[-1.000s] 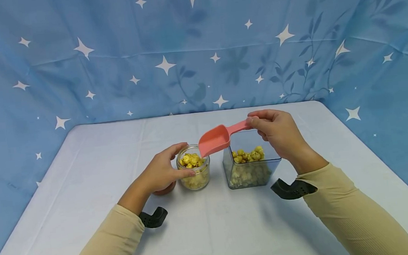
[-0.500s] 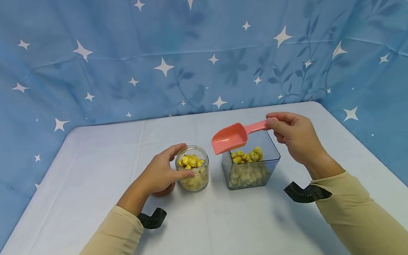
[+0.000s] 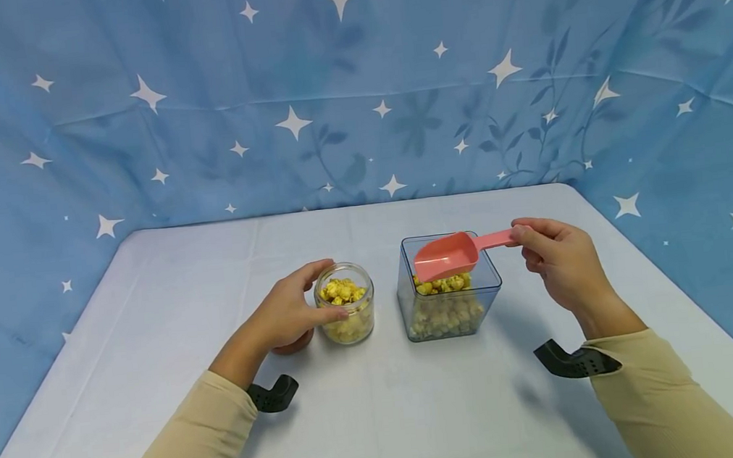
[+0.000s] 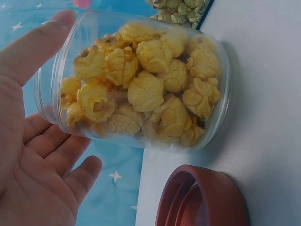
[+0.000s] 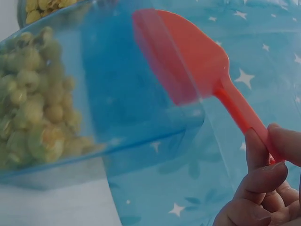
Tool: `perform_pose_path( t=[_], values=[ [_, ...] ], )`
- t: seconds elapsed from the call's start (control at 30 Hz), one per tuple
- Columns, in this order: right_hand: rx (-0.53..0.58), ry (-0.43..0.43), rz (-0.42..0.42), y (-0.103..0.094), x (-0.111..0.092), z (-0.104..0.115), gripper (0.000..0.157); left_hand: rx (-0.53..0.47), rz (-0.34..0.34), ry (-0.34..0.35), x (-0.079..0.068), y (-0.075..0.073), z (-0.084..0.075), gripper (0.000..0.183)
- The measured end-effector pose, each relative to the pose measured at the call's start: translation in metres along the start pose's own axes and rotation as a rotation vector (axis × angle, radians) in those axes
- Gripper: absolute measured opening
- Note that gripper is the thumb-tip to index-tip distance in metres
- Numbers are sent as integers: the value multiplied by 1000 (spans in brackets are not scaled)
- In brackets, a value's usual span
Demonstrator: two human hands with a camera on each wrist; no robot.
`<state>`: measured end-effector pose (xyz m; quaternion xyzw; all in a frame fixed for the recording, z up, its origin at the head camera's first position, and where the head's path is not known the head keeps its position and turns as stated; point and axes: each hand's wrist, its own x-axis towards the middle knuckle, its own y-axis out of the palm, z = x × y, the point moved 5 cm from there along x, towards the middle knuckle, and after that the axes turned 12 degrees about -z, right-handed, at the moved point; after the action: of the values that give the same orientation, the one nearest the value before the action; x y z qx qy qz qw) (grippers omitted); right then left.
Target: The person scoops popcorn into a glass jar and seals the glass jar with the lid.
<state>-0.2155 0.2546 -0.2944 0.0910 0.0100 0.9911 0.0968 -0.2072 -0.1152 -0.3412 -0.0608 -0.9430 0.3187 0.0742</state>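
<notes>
My left hand [image 3: 285, 312] holds a clear jar [image 3: 355, 326] near its rim, thumb on the near side and fingers round the far side. Yellow popcorn [image 4: 146, 89] fills much of the jar, which stands upright on the table. With thumb and fingers, my right hand [image 3: 559, 263] pinches the handle end of a pink scoop [image 3: 445, 255]. No popcorn shows in the scoop. Its blade is over the mouth of a clear bluish square container [image 3: 411, 312] that holds more popcorn [image 5: 37, 99]. In the right wrist view, the blade's front shows through the container wall.
A reddish-brown round lid [image 4: 211, 195] lies on the table beside the jar, partly hidden by the left hand in the head view. The white-covered table [image 3: 370, 418] ends at a blue curtain [image 3: 200, 127] with white stars.
My right hand has moved right and, lately, down, carrying the scoop from beside the jar's mouth to over the square container. The left hand and jar have stayed in place.
</notes>
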Motion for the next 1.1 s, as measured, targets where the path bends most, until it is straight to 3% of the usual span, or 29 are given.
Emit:
perform_pose_path(
  t=[0.33, 0.53, 0.8, 1.1],
  values=[
    [-97, -5, 42, 2, -4, -12, 13, 5, -6, 9, -1, 0, 1, 89],
    [-216, -13, 51, 8, -4, -18, 9, -8, -2, 19, -1, 0, 0, 89],
    [-282, -13, 69, 15, -5, -23, 42, -19, -5, 30, -1, 0, -2, 89],
    [-305, -4, 86, 16, -4, -25, 43, -25, -4, 31, -1, 0, -1, 88]
  ],
)
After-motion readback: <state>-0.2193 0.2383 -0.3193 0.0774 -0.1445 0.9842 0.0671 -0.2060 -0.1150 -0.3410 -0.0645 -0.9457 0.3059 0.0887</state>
